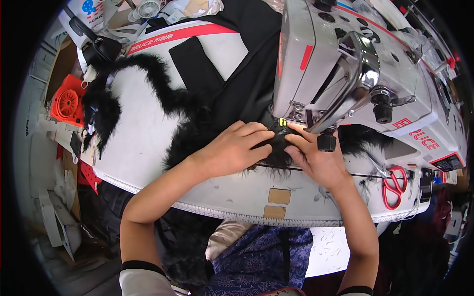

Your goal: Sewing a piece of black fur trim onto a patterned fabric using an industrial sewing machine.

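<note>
Black fabric point(247, 89) edged with black fur trim point(190, 121) lies under the head of a white sewing machine point(301, 64). My left hand point(237, 150) is on it left of the needle area, fingers bent and closed on the cloth. Close to the presser foot, my right hand point(318, 158) grips the same fabric, its fingertips beside a small yellow marked piece point(282, 122). A metal lever and a black knob cover part of the right hand. The needle tip and the fabric edge between my fingers are hard to make out.
Red-handled scissors point(395, 187) lie at the table's right. A strip of fur point(148, 64) trails to the left, near an orange device point(68, 101). Two tan patches point(279, 196) and a ruler tape point(212, 212) mark the front edge. A small fan point(148, 9) stands behind.
</note>
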`<state>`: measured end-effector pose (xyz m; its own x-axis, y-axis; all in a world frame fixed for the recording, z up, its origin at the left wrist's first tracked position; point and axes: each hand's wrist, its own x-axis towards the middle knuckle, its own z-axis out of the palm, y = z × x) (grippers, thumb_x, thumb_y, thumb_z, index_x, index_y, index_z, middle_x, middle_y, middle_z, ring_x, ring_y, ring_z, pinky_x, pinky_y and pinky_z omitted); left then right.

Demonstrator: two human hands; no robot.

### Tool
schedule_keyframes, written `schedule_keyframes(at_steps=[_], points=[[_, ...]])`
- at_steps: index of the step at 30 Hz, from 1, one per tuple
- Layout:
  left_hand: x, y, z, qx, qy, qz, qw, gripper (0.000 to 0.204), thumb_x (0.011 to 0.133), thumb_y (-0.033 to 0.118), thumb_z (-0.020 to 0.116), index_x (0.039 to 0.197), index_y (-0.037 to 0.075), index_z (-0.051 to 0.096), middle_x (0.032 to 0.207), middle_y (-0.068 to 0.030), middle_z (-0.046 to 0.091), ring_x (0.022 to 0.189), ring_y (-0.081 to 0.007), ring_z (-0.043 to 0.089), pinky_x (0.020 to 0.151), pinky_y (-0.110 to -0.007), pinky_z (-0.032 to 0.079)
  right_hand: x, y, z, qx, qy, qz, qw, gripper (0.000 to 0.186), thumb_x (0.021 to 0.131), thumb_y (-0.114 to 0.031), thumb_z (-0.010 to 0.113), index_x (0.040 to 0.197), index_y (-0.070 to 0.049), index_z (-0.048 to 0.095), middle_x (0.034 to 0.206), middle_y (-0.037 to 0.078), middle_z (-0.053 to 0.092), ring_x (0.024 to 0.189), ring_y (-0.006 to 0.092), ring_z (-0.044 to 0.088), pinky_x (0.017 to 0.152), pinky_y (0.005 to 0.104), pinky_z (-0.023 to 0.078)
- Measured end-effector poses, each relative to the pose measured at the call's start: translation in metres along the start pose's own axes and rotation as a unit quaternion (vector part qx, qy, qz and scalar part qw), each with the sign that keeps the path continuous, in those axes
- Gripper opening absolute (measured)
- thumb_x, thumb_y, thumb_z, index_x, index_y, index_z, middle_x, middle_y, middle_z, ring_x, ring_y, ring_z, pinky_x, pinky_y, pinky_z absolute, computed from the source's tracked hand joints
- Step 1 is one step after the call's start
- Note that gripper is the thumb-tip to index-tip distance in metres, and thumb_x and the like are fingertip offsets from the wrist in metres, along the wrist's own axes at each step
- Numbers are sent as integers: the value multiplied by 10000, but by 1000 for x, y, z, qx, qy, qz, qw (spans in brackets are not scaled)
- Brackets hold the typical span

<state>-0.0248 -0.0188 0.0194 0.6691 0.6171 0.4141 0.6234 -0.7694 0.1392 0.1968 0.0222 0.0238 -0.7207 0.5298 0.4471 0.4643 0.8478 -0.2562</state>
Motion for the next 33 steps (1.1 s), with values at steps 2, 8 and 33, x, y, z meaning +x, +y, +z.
schedule_keyframes(at_steps=[2,8,33], points=[[2,-1,1,17,-9,-17,1000,248,654,116,618,895,75,579,972,-55,537,982,-230,503,765,-325,412,3,-1,5,-59,7,50,997,224,772,-208,632,966,-99,605,869,35,625,746,217,548,805,365,352],[15,-7,7,50,-82,-109,989,233,716,110,568,943,90,522,1178,-138,504,1104,-251,431,808,-341,377,3,19,20,-130,24,78,988,105,762,-199,618,756,-99,647,583,49,545,549,236,510,662,371,396],[8,-14,10,-167,74,-27,983,195,646,28,665,824,41,587,837,-37,505,744,-207,483,643,-312,449,-1,12,9,5,-56,-57,997,244,624,-28,637,854,-85,580,826,16,523,728,187,556,607,291,456]])
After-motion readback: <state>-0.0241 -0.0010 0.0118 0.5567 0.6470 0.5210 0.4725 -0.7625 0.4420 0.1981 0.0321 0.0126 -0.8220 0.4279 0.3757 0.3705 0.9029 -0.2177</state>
